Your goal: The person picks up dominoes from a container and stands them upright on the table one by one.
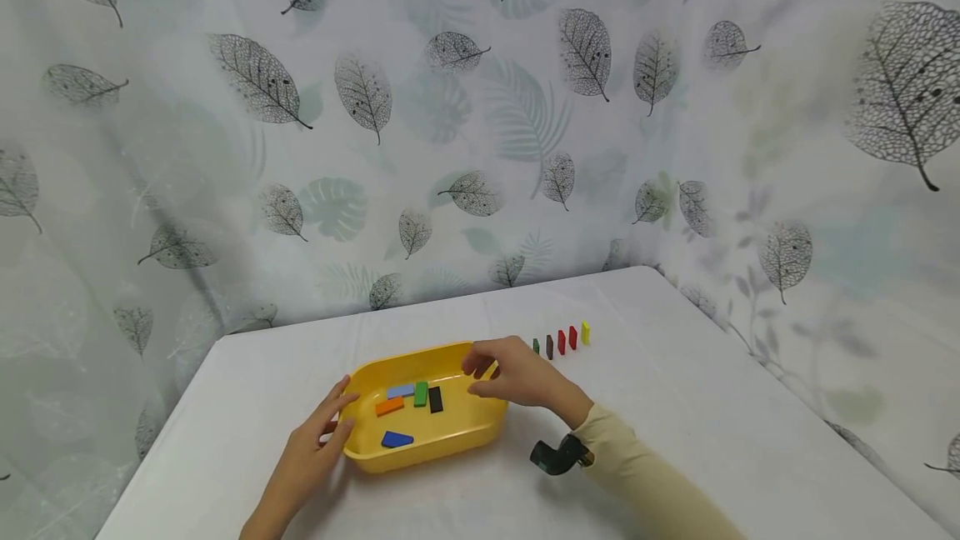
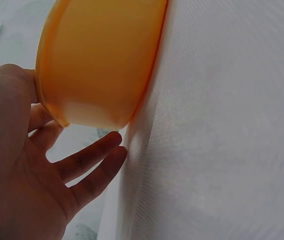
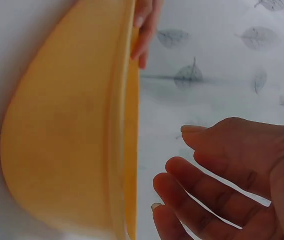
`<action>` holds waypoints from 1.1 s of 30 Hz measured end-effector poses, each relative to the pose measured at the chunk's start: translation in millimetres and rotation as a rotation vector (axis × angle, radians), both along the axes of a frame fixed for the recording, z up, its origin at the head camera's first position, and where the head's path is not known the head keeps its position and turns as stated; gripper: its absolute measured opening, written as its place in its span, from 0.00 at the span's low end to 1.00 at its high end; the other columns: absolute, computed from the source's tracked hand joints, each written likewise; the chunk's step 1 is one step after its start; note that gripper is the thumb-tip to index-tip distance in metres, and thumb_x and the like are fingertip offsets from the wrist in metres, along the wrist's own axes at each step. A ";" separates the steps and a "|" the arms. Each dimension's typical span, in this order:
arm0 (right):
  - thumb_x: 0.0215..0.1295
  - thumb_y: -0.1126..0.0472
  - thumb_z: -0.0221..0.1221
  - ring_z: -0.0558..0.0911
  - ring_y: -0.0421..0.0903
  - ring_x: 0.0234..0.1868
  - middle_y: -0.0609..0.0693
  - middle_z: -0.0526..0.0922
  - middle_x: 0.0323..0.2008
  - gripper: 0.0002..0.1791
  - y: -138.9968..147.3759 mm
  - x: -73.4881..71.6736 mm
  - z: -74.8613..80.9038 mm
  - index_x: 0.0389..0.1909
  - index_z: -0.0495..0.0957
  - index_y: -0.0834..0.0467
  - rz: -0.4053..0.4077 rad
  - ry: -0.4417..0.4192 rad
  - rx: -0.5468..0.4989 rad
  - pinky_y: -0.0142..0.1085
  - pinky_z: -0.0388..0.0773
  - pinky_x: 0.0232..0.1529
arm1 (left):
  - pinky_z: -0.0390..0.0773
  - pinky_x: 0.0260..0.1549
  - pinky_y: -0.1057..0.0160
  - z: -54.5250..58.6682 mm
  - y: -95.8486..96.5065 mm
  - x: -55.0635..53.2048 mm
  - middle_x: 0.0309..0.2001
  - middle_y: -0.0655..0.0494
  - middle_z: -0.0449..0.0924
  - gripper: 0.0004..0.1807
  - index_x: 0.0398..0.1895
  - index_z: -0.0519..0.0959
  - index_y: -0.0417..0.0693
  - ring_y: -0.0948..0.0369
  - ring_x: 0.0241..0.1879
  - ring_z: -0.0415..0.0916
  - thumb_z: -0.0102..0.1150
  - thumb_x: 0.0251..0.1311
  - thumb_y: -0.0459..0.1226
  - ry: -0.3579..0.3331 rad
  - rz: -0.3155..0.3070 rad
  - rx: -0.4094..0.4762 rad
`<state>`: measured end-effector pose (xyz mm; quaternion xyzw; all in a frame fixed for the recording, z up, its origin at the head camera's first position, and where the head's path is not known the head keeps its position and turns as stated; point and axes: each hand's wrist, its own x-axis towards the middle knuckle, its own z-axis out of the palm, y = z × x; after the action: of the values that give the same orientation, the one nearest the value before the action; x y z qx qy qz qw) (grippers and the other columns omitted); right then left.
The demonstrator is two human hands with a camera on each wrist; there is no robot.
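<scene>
A yellow plastic basin (image 1: 420,452) sits on the white table with several small flat blocks inside: a light blue block (image 1: 401,391), an orange block (image 1: 389,406), a green block (image 1: 421,394), a black block (image 1: 436,399) and a dark blue block (image 1: 397,439). At its left end, my left hand (image 1: 315,440) holds the rim, some fingertips over the edge and two fingers outside below it in the left wrist view. My right hand (image 1: 517,373) hovers over the right end, fingers curved, thumb apart, nothing between them.
Beyond the right hand, a row of small upright blocks stands on the table (image 1: 675,407): green (image 1: 536,346), dark brown (image 1: 550,347), two red (image 1: 561,342), and yellow (image 1: 586,332). A leaf-print curtain (image 1: 420,148) hangs behind and along the sides.
</scene>
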<state>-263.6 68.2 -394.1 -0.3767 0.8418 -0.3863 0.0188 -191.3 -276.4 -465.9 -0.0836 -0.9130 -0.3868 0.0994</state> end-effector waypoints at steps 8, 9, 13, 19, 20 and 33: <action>0.64 0.67 0.71 0.85 0.46 0.43 0.46 0.85 0.40 0.10 -30.4 4.3 -6.4 0.45 0.83 0.58 0.045 -0.044 0.014 0.27 0.82 0.43 | 0.85 0.46 0.48 -2.3 -0.1 -0.6 0.80 0.53 0.59 0.22 0.71 0.75 0.48 0.46 0.53 0.81 0.56 0.78 0.37 0.017 0.002 -0.001; 0.64 0.67 0.71 0.85 0.45 0.43 0.46 0.86 0.40 0.10 -33.7 4.0 -7.6 0.45 0.84 0.58 0.050 -0.041 0.017 0.27 0.81 0.42 | 0.85 0.46 0.48 -2.4 -0.1 -0.9 0.80 0.53 0.59 0.22 0.71 0.75 0.49 0.46 0.53 0.81 0.56 0.78 0.37 0.015 0.004 -0.002; 0.64 0.65 0.72 0.85 0.43 0.42 0.50 0.87 0.40 0.10 -47.0 3.9 -11.4 0.45 0.84 0.59 0.068 -0.020 0.046 0.26 0.80 0.42 | 0.85 0.46 0.48 -2.0 -0.1 -1.1 0.80 0.54 0.59 0.22 0.71 0.75 0.49 0.46 0.53 0.81 0.56 0.78 0.38 0.011 0.007 -0.004; 0.64 0.61 0.73 0.82 0.38 0.37 0.46 0.87 0.37 0.10 -67.7 5.8 -17.4 0.43 0.85 0.57 0.073 0.039 0.106 0.24 0.78 0.40 | 0.85 0.46 0.47 0.1 0.7 0.0 0.80 0.53 0.59 0.22 0.71 0.75 0.48 0.45 0.53 0.81 0.56 0.78 0.38 0.019 -0.005 0.004; 0.64 0.61 0.74 0.82 0.37 0.37 0.46 0.87 0.37 0.10 -71.2 6.1 -18.7 0.44 0.85 0.57 0.075 0.044 0.113 0.24 0.78 0.40 | 0.85 0.46 0.47 0.4 0.9 0.3 0.80 0.52 0.59 0.22 0.71 0.75 0.48 0.44 0.53 0.81 0.56 0.78 0.38 0.021 -0.007 0.007; 0.64 0.62 0.73 0.79 0.33 0.34 0.40 0.84 0.35 0.10 -103.7 3.3 -41.3 0.44 0.85 0.57 0.096 -0.029 0.191 0.23 0.78 0.39 | 0.85 0.46 0.47 -1.6 -0.6 0.3 0.80 0.53 0.59 0.22 0.71 0.75 0.49 0.44 0.54 0.81 0.57 0.78 0.38 0.015 -0.011 0.017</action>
<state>-260.3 -35.5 -435.4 -0.4074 0.8554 -0.3084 0.0851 -191.0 -276.9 -467.5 -0.0908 -0.9083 -0.3946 0.1050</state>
